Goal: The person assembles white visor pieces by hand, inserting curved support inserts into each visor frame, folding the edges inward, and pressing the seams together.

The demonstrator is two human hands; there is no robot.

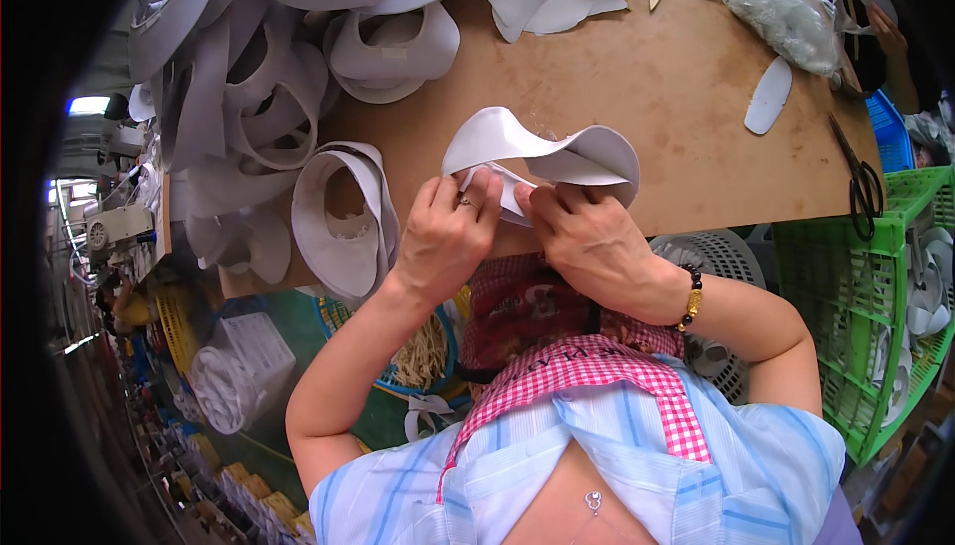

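Observation:
Near the front edge of the table I hold a curved white piece that looks like a shoe upper [497,132]. Its band loops up and away from me, and its lower edge lies between my hands. My left hand [450,232] is closed with its fingertips pinching that edge on the left. On the right side, my right hand [597,252] is bent over the same piece, its fingers closed on it and partly hidden. Just left of my left hand stand several nested white uppers [310,202].
More white uppers [398,53] are heaped at the back left of the brown table [676,147]. Black scissors [861,182] lie at its right edge, near a white sole-shaped piece [769,95]. Beyond are a plastic bag [771,8] and another person's hands [885,33]. A green crate [846,296] stands at right.

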